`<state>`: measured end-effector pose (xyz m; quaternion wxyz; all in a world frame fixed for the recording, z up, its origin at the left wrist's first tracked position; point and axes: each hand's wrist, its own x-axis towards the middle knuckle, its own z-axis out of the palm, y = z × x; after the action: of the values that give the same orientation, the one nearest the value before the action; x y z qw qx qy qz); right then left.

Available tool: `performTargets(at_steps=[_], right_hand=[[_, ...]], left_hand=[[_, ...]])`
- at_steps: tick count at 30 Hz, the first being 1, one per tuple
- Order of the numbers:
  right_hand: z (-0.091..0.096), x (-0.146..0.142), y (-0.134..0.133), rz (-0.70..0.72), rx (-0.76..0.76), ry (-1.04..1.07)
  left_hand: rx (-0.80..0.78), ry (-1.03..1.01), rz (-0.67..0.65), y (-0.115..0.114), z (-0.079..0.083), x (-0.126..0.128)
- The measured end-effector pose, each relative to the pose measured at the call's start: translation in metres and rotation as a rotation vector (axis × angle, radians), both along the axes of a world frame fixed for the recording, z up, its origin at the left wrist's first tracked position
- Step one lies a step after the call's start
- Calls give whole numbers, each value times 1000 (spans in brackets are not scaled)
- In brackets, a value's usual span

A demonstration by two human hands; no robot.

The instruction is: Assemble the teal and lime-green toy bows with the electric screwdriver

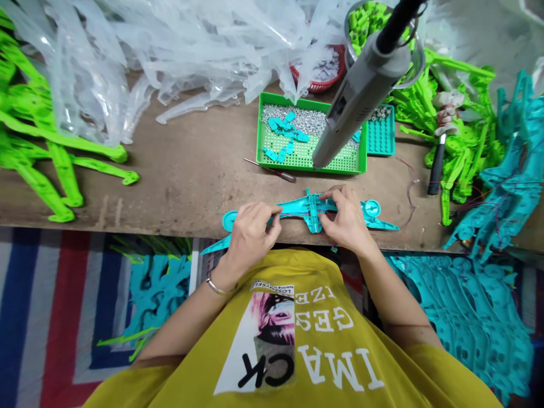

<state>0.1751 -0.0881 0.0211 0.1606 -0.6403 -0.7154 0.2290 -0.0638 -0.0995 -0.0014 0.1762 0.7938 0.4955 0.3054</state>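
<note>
A long teal plastic bow-shaped shell point(297, 208) lies along the bench's front edge, its ribbed middle piece standing crosswise and a round disc near each end. My left hand point(254, 228) is closed over its left arm, thumb and forefinger pinched at the shell's edge; whether a thin wire is also between them I cannot make out. With thumb and fingers bent around the part just right of the middle, my right hand point(347, 218) grips the same shell. A small green piece point(334, 249) hangs below the bench edge by my right wrist.
Behind the shell lie a small screwdriver point(283, 175) and a green tray point(312, 169) of screws and teal pieces. A grey electric screwdriver point(361, 90) hangs above. Green parts point(38, 136), clear plastic parts point(204, 51), a hammer point(437, 164) and teal shells point(510, 153) surround the workspace.
</note>
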Motion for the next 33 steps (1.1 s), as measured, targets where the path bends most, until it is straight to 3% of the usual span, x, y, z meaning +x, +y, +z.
performTargets(at_steps=[5, 17, 19, 25, 33], right_hand=[[5, -4, 10, -36, -89, -73], [15, -11, 12, -101, -233, -29], [15, -13, 11, -105, -232, -61], [13, -10, 8, -93, -41, -215], [15, -4, 19, -67, -194, -135]], left_hand=[[74, -52, -8, 1, -6, 1], [156, -109, -19, -1, -8, 3], [153, -113, -17, -1, -9, 2], [132, -135, 7, -4, -11, 2], [152, -133, 1, -4, -13, 2]])
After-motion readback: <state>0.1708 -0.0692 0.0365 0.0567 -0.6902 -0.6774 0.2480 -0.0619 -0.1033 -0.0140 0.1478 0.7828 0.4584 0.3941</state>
